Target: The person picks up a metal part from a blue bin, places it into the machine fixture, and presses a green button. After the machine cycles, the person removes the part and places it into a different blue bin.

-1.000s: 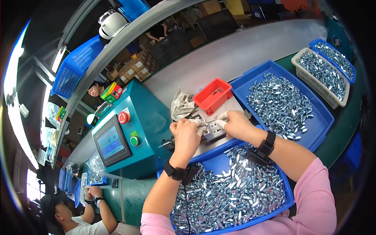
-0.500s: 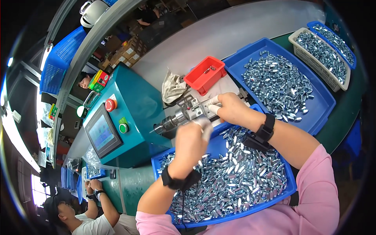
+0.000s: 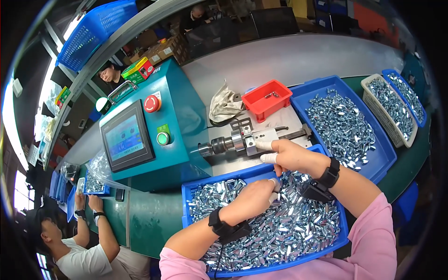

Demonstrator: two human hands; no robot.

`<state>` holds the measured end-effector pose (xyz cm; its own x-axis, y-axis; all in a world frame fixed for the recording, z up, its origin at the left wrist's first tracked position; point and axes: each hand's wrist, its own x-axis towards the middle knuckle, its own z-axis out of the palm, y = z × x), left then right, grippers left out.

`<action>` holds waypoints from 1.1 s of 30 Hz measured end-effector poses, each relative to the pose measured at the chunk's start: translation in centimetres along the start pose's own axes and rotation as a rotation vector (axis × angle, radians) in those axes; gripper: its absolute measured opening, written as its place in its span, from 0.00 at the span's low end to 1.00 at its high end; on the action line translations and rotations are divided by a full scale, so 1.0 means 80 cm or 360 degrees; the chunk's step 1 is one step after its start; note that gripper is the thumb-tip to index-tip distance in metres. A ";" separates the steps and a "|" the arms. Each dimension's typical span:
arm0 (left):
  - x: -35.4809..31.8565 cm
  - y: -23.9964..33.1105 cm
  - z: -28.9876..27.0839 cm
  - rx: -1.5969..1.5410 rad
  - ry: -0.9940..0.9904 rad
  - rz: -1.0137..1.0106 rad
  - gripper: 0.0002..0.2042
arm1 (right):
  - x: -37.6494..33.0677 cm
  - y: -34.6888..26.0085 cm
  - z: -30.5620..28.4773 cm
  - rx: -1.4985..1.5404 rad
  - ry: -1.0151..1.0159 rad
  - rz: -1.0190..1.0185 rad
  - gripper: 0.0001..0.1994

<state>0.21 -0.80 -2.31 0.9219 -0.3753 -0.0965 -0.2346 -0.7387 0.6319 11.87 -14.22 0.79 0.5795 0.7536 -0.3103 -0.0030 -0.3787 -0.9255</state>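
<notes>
My left hand [image 3: 252, 199] is over the near blue tray [image 3: 185, 205] of small shiny metal pieces [image 3: 289, 228]. Its white-covered fingertips are pinched together among the pieces; what is between them, if anything, is too small to make out. Beside the clamping fixture [image 3: 250, 145], my right hand [image 3: 293, 156] has its white-covered thumb and forefinger stretched toward the block, apart from each other, with no piece visible between them. The other fingers curl below. A round metal chuck [image 3: 219, 145] joins the fixture to the teal machine [image 3: 179, 121].
A red bin [image 3: 261, 109] with a few pieces stands behind the fixture, beside a crumpled cloth [image 3: 225, 105]. Another blue tray [image 3: 380, 170] and a beige basket [image 3: 396, 140] lie right. The machine carries a screen [image 3: 123, 140], red knob [image 3: 151, 103] and green button [image 3: 163, 138]. A co-worker [image 3: 84, 252] sits left.
My left hand has moved from near the chuck down to the right, onto the pieces in the near tray. My right hand stays by the fixture. The view has shifted.
</notes>
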 end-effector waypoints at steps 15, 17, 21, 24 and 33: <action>-0.017 0.039 -0.027 -0.0321 0.0088 0.0190 0.13 | 0.005 -0.002 0.006 0.0122 0.0049 0.0044 0.24; -0.017 0.042 -0.031 -0.0325 0.0019 0.0129 0.13 | 0.009 -0.004 0.010 0.0119 0.0083 0.0020 0.25; -0.017 0.041 -0.022 -0.0287 0.0117 0.0234 0.12 | 0.010 -0.005 0.015 -0.0071 0.0171 -0.0051 0.24; -0.022 0.043 -0.022 -0.0273 0.0184 0.0247 0.12 | 0.012 -0.010 0.007 -0.0086 0.0151 -0.0035 0.24; -0.074 0.034 -0.078 -0.0203 0.0492 -0.0091 0.11 | 0.048 -0.038 -0.017 -0.0947 0.0349 0.0037 0.15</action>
<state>-3.99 2.91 4.75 0.9870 -0.1330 0.0908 -0.1570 -0.6703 0.7253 15.25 -10.90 2.73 0.7382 0.6380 -0.2190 0.3993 -0.6750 -0.6205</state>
